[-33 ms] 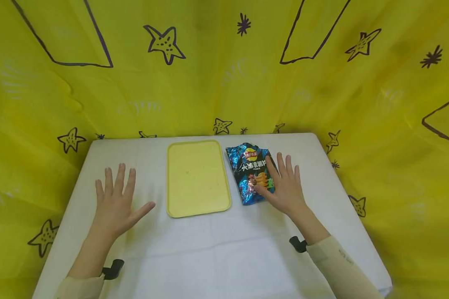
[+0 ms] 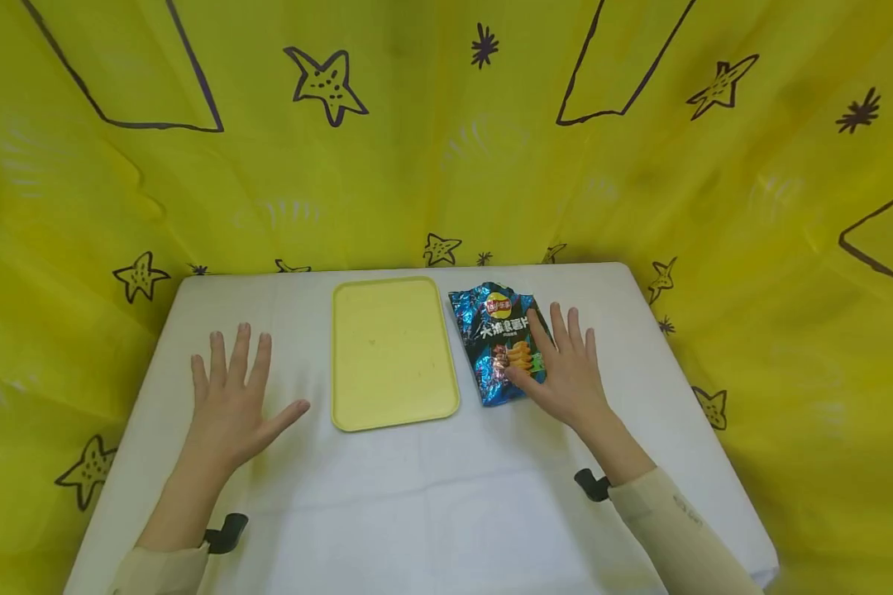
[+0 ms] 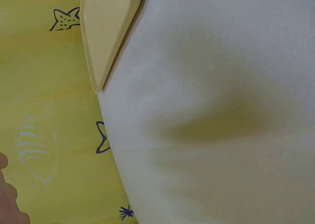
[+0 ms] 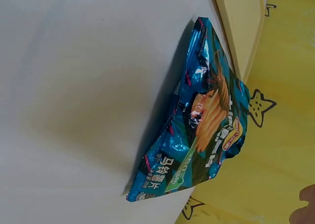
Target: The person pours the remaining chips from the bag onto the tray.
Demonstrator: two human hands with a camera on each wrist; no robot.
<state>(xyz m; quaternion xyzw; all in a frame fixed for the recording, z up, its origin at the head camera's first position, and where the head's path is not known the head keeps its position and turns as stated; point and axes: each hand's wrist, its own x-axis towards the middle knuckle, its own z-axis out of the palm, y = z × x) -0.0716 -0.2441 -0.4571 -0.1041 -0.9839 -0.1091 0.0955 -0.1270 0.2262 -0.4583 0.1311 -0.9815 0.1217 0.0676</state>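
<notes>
A shiny blue and black potato chip bag (image 2: 502, 343) lies on the white table, right of a flat yellow tray (image 2: 394, 355). My right hand (image 2: 571, 382) is held palm down with fingers spread, its thumb and index finger overlapping the bag's right side in the head view. The right wrist view shows the whole bag (image 4: 202, 120) with no finger on it. Left of the tray, my left hand (image 2: 231, 409) is spread palm down above the table and holds nothing. Only a few fingertips (image 3: 7, 194) show at the left wrist view's lower left edge.
The white-covered table (image 2: 432, 512) meets a yellow curtain (image 2: 402, 182) printed with dark starfish at its back, and the same cloth flanks both sides. Black wrist mounts (image 2: 226, 533) stick out by each sleeve. The tray has a low raised rim.
</notes>
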